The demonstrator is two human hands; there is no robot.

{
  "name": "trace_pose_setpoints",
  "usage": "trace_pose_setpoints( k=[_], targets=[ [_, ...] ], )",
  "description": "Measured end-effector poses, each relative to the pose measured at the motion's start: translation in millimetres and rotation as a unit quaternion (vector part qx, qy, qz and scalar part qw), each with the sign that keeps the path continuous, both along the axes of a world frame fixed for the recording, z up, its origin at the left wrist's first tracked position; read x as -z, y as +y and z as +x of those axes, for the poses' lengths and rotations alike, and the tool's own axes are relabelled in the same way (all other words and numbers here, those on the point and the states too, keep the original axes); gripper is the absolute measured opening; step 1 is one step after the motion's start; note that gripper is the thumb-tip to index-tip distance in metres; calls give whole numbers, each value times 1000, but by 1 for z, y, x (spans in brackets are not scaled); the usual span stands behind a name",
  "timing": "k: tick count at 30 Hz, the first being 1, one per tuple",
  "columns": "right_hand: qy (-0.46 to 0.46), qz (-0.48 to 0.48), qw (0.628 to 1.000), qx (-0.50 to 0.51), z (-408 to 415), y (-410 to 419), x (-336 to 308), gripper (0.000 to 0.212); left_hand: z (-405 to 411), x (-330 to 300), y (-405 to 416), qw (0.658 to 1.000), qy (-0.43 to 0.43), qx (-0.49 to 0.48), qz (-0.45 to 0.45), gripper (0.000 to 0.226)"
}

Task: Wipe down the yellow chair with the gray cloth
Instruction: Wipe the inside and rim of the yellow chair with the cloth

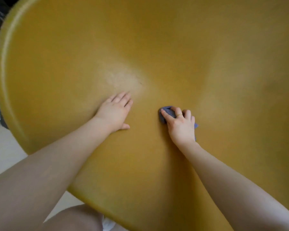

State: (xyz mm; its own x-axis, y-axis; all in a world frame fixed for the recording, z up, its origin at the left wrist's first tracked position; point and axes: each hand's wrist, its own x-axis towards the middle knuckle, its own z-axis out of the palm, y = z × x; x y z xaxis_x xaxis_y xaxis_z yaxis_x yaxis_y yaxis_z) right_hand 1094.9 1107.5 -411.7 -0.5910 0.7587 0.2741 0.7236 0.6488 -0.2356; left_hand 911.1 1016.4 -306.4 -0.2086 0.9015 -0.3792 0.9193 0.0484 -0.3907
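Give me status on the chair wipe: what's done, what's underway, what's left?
Done: nothing provably clean. Underway: right hand presses the gray cloth on the middle of the yellow chair; left hand braces flat beside it. Left: a pale scuffed patch beyond the left fingers, plus the rim.

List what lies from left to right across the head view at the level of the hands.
Raised rim of the yellow chair → left hand, flat on the seat → bare stretch of seat → gray cloth under the right hand, which holds it in its grip → more bare seat.
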Motion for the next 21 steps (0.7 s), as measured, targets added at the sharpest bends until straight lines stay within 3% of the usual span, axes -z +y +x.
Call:
trace_pose_setpoints(
  k=[4,7,12,17,19,21],
  targets=[
    [84,35,987,129,-48,59,-19,51,-42,-13,24,987,114,-102,42,130],
    [185,-2,960,212,-107,71,-31,46,-57,-8,26,984,109,-127,58,144],
    [248,20,968,28,-176,5,-27,48,-64,-5,23,987,58,-116,94,145],
    [175,65,972,-143,-153,14,-25,40,-67,-13,21,990,47,-103,86,138],
    [135,131,972,-141,-148,46,-37,38,-74,-21,20,992,52,-81,77,132],
    [148,177,970,-72,-149,81,-55,37,-82,-29,15,992,76,-65,71,127]
  ],
)
